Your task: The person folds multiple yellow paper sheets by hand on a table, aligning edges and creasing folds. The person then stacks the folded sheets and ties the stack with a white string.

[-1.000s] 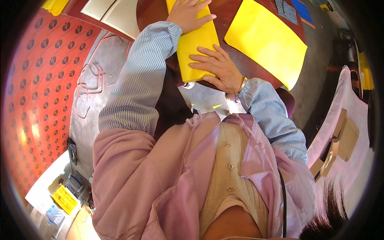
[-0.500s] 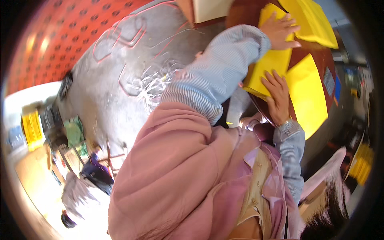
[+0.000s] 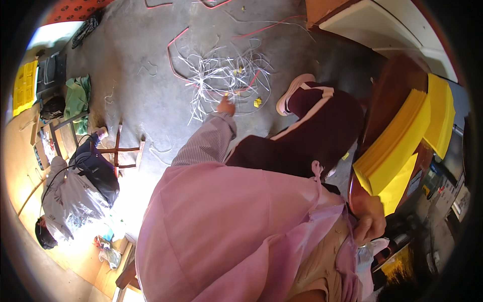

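Observation:
My left hand (image 3: 226,105) reaches down to the floor at the near edge of a loose tangle of white plastic strips (image 3: 204,80). Its fingers look drawn together; whether a strip is between them is too small to make out. At the right, my right hand (image 3: 370,220) is curled by the near end of a dark red-brown table (image 3: 385,116), close to the yellow sheets. What its fingers hold, if anything, is hidden. A thick stack of yellow sheets (image 3: 395,143) lies on the table, with another yellow sheet (image 3: 397,186) beside it and more yellow material (image 3: 440,118) behind.
Red-and-white strapping (image 3: 176,50) and a yellow scrap (image 3: 257,102) lie on the grey floor. A wooden stool frame (image 3: 119,148), dark bag (image 3: 100,176) and green cloth (image 3: 78,95) are at the left. A pale panel (image 3: 372,25) stands at the far right.
My left hand has left the yellow sheets and dropped to the white strips on the floor. My right hand has come off the sheets toward me and curled. The view has swung to the left.

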A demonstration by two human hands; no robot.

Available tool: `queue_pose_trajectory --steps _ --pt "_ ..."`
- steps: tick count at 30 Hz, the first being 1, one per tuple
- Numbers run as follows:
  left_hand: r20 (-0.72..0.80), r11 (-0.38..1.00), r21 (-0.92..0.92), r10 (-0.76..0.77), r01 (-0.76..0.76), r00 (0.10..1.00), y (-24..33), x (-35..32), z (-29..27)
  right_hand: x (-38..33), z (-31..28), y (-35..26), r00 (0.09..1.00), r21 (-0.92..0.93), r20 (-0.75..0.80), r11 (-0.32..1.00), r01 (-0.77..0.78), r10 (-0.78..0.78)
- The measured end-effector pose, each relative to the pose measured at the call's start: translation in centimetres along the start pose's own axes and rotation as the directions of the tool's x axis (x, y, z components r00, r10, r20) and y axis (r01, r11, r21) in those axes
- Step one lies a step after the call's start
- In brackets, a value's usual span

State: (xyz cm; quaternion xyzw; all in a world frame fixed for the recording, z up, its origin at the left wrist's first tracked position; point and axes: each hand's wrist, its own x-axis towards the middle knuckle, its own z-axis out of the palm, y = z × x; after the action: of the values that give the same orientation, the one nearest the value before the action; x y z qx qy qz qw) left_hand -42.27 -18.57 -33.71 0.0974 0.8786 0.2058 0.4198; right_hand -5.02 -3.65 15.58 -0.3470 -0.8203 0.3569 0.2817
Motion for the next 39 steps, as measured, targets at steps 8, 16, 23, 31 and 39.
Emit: queue_pose_trajectory --steps 8,16,23,31,39 --pt "-0.033 0.86 0.459 0.267 -0.223 0.963 1.3 11.5 -1.6 7.6 2.7 -0.9 0.948 -0.087 0.251 0.98 -0.177 0.193" --pt "0.069 0.899 0.373 0.219 -0.229 0.973 3.3 15.2 -2.2 8.6 3.1 1.7 0.93 -0.072 0.255 0.964 -0.254 0.264" --pt "-0.283 0.78 -0.028 0.594 -0.625 0.753 4.9 -2.7 -10.1 11.1 4.9 0.5 0.954 -0.002 0.245 0.984 -0.181 0.176" --pt "-0.482 0.687 -0.016 0.631 -0.727 0.607 9.3 -14.3 -19.2 16.3 11.0 -1.5 0.851 0.137 0.525 0.984 -0.114 0.026" --pt "-0.35 0.611 -0.182 0.692 -0.771 0.631 13.4 -26.2 -20.1 14.9 27.3 1.2 0.338 0.246 0.86 0.27 -0.931 0.383"
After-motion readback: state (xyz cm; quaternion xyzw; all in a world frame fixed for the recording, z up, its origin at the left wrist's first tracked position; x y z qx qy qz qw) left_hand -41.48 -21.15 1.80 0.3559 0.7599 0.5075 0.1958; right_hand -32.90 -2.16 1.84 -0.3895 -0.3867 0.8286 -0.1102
